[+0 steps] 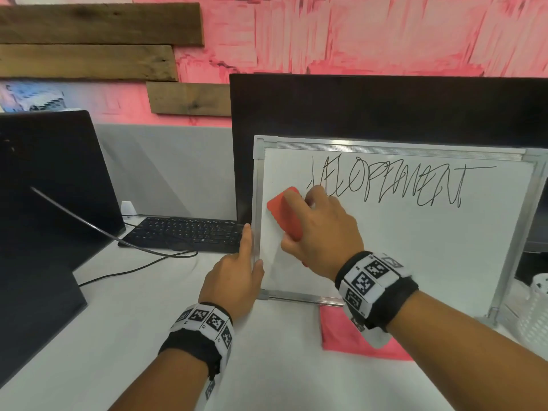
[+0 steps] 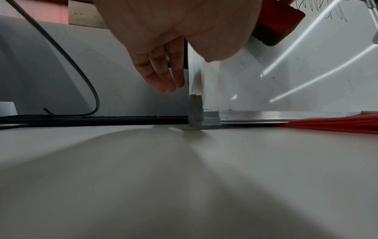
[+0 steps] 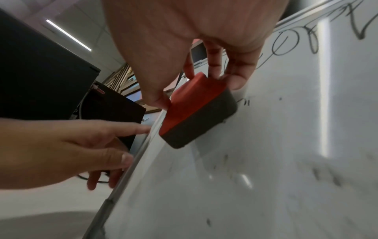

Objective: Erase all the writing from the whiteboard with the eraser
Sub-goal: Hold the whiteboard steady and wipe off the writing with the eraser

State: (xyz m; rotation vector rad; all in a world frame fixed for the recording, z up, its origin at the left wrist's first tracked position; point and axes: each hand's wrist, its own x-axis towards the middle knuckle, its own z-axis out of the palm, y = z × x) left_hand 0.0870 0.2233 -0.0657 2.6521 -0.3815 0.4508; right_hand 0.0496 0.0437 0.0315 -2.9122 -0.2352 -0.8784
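Note:
A silver-framed whiteboard (image 1: pixel 415 247) leans upright against a dark monitor. Black handwriting (image 1: pixel 394 182) runs across its upper part; the upper left of the board is wiped. My right hand (image 1: pixel 320 223) grips a red eraser (image 1: pixel 284 212) with a dark felt pad (image 3: pixel 196 127) and presses it flat on the board's left part, just left of the writing. My left hand (image 1: pixel 237 274) holds the board's left frame edge (image 1: pixel 256 226), thumb on the front, fingers (image 2: pixel 163 76) straight behind it.
A black keyboard (image 1: pixel 189 232) and cables lie left of the board. A second dark monitor (image 1: pixel 50 185) stands at far left. A red cloth (image 1: pixel 355 336) lies under the board's bottom edge. A white perforated basket (image 1: pixel 536 310) stands at right.

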